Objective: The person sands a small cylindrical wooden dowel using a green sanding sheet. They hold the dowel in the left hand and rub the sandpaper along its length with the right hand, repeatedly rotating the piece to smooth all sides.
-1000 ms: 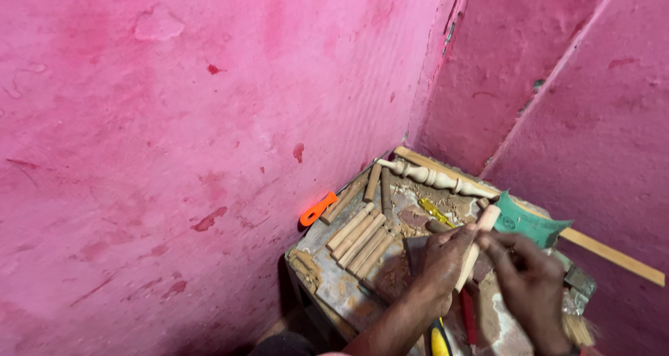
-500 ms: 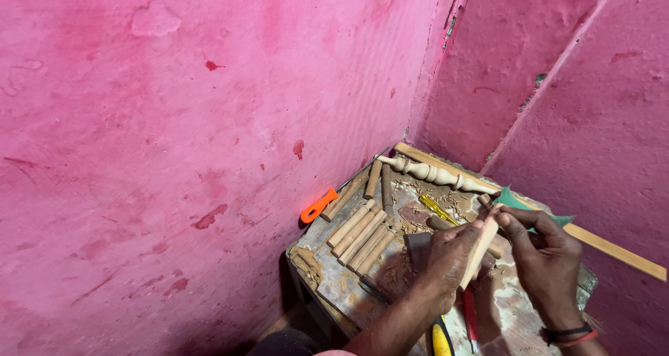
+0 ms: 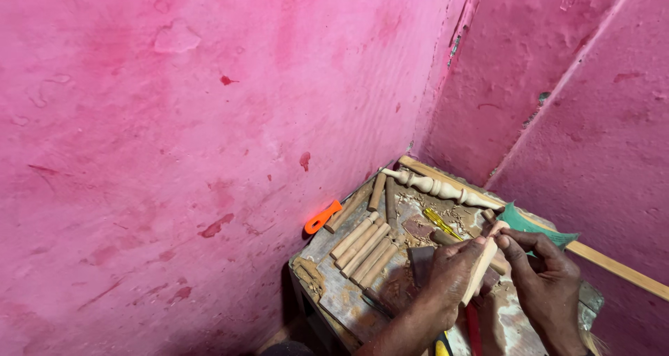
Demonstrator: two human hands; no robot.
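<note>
Lower right of the frame: both hands meet over a worn, paint-stained work surface [image 3: 334, 293] set into the corner of pink plastered walls [image 3: 174, 119]. Left hand [image 3: 446, 276] grips a pale wooden peg [image 3: 481, 265], held tilted with its upper end toward the upper right; fingers wrapped and pressed together around its lower part. Right hand [image 3: 547, 279] comes in from the right, thumb and forefinger pinching the top end of the same peg, the other fingers curled loosely below. Peg sits above the surface, between the two hands, not resting on anything visible. Left of the hands, a row of similar plain wooden pegs [image 3: 362, 244] lies side by side, touching, slanting toward the upper right; two more darker pegs [image 3: 382, 192] lie just above them near the wall. A turned wooden spindle [image 3: 439, 187] with beads and swellings lies along the back edge of the surface. Just below it, a yellow-handled tool [image 3: 442, 222] among wood shavings. An orange handle [image 3: 323, 217] sticks out at the surface's left edge against the wall. A green cloth-like piece [image 3: 533, 223] lies behind the right hand, on a long wooden strip [image 3: 613, 265] that runs toward the right edge.
</note>
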